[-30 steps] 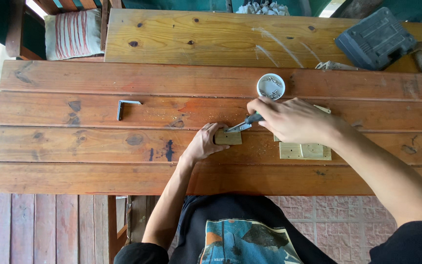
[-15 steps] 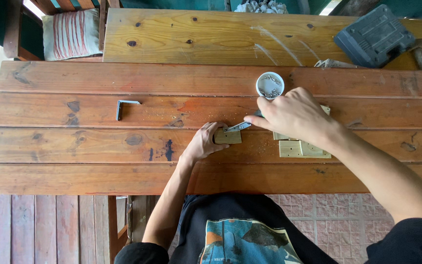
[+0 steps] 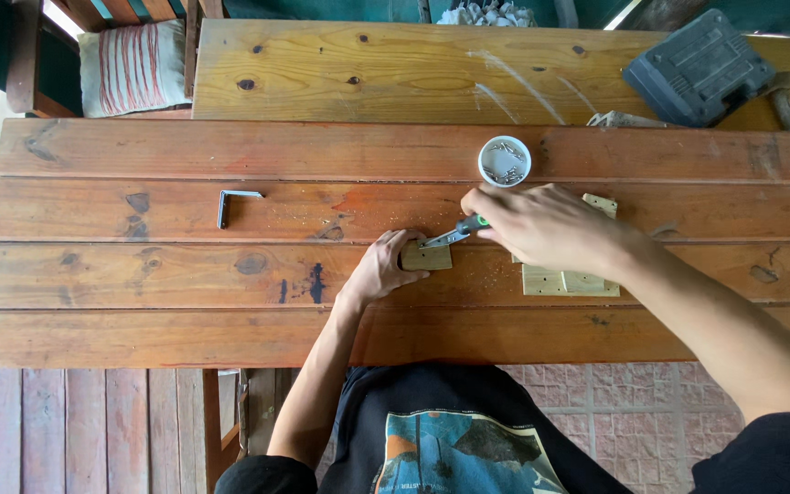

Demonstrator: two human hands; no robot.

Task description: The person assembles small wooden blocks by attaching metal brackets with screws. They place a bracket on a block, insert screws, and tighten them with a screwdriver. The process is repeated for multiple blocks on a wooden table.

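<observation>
Wooden worktop (image 3: 185,274) is carrying the work: left hand (image 3: 378,267) is pinning a block (image 3: 428,257), right hand (image 3: 541,224) is gripping a screwdriver (image 3: 453,235). Its tip could slip toward those fingers.

A worktop (image 3: 185,311) of reddish, stained wooden planks, knotted and scuffed matt, carries a small pale block of bare wood (image 3: 428,257) under the left hand (image 3: 384,266). The right hand (image 3: 541,224) grips a screwdriver (image 3: 454,233) with a glossy green-and-black plastic handle and a bright metal shaft. Nearby: a smooth white plastic cup of shiny metal screws (image 3: 505,161), a dull grey metal angle bracket (image 3: 233,204), pale raw-wood pieces (image 3: 569,282), a textured dark plastic case (image 3: 699,69) and a striped cloth cushion (image 3: 133,67).
</observation>
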